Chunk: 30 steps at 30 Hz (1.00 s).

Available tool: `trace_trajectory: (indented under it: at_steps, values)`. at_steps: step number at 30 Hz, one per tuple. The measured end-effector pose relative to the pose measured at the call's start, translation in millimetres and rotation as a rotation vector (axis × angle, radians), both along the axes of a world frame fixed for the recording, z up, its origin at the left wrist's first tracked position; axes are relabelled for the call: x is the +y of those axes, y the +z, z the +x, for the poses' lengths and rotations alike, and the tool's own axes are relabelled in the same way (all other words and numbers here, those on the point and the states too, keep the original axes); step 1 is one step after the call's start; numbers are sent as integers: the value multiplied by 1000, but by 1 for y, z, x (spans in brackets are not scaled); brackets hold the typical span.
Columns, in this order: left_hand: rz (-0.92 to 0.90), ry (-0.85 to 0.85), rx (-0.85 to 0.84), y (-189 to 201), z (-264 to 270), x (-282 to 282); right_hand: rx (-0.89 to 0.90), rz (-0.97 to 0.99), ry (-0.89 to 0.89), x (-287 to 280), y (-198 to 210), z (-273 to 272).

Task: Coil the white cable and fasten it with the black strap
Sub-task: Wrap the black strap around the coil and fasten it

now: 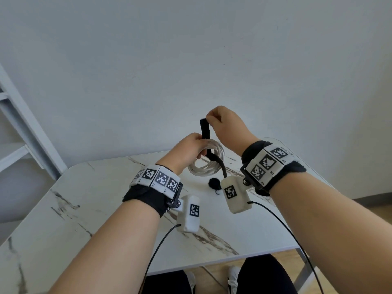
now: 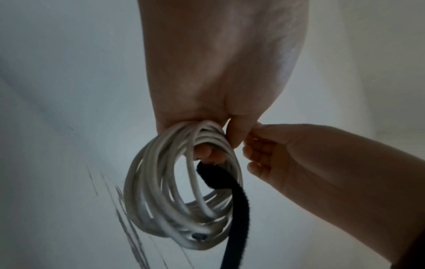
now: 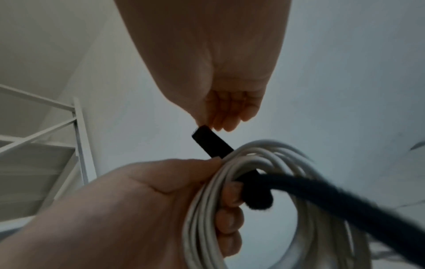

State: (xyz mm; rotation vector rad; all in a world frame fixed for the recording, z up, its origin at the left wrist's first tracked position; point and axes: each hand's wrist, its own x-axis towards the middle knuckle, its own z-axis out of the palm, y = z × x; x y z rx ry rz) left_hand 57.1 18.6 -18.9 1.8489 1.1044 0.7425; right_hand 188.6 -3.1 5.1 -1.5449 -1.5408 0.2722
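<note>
The white cable (image 1: 206, 161) hangs in loops above the table (image 1: 89, 200), gripped at its top by the curled fingers (image 3: 230, 218) of the left hand (image 1: 186, 152). The black strap (image 1: 205, 129) passes through the coil, and the right hand (image 1: 226, 127) pinches its upper end.

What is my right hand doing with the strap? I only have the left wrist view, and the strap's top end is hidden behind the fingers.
Observer: The right hand pinches the upper end of the black strap and holds it up above the coiled white cable.
Operator: Is the coil resting on the table?
Observer: It seems not. In the head view, the left hand grips it, apparently clear of the table.
Operator: Is anything lying near it?
Observer: A small black fuzzy item lies on the table just beside the coil. I cannot tell what it is.
</note>
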Motion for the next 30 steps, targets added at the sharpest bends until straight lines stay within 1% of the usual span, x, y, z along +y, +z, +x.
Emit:
trace_trajectory:
  at_steps: [3, 6, 8, 11, 13, 16, 18, 21, 26, 30]
  values:
    - [-28, 65, -69, 0, -4, 5, 66, 15, 1, -4, -4, 2]
    - [-44, 122, -116, 1, -10, 10, 47, 8, -69, -5, -12, 9]
    - [-51, 148, -151, 1, -13, 13, 25, -113, -65, -5, -17, 12]
    - [-61, 186, -193, 1, -15, 18, -32, -331, 16, -7, -24, 10]
    - [-65, 205, -208, 0, -16, 21, -57, -391, 45, -10, -28, 7]
    - [-62, 214, -233, 2, -19, 21, -70, -405, 69, -13, -29, 8]
    - [-45, 217, -225, 3, -20, 21, -78, -398, 91, -15, -25, 10]
    - [-15, 238, -167, 3, -22, 23, -65, -359, 92, -16, -18, 11]
    - [-11, 228, -81, -2, -21, 24, 52, -148, 101, -17, -2, 10]
    - [-8, 167, -73, 0, -16, 17, 86, -23, 56, -11, 4, 10]
